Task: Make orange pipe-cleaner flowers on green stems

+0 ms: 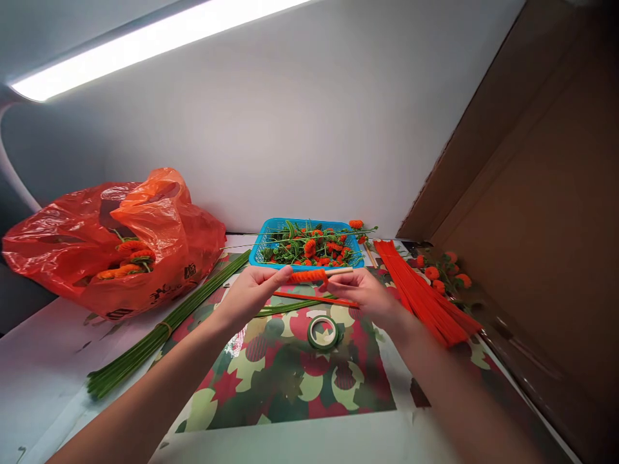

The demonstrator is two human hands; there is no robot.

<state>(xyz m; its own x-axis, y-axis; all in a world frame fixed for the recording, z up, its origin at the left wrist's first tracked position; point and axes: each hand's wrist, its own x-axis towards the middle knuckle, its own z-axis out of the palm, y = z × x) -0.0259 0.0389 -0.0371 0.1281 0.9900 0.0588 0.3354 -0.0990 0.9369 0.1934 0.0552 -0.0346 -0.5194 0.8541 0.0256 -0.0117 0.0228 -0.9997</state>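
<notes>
My left hand [254,293] pinches one end of an orange pipe cleaner [307,276] coiled around a thin wooden stick [341,271]. On the other side, my right hand [366,295] is closed at the coil's loose end, where the pipe cleaner bends down beside the stick; its fingertips are partly hidden. Below the hands lie a straight orange pipe cleaner [294,296] and a few green stems [280,309]. Nearer to me is a roll of green tape [324,332] on the patterned mat [290,393].
Behind the hands stands a blue basket [256,256] of orange flowers with green stems. A red plastic bag [193,238] and a tied green bundle [169,322] are left. Orange pipe cleaners [420,296], more flowers [440,270] and a cardboard wall [532,212] are right.
</notes>
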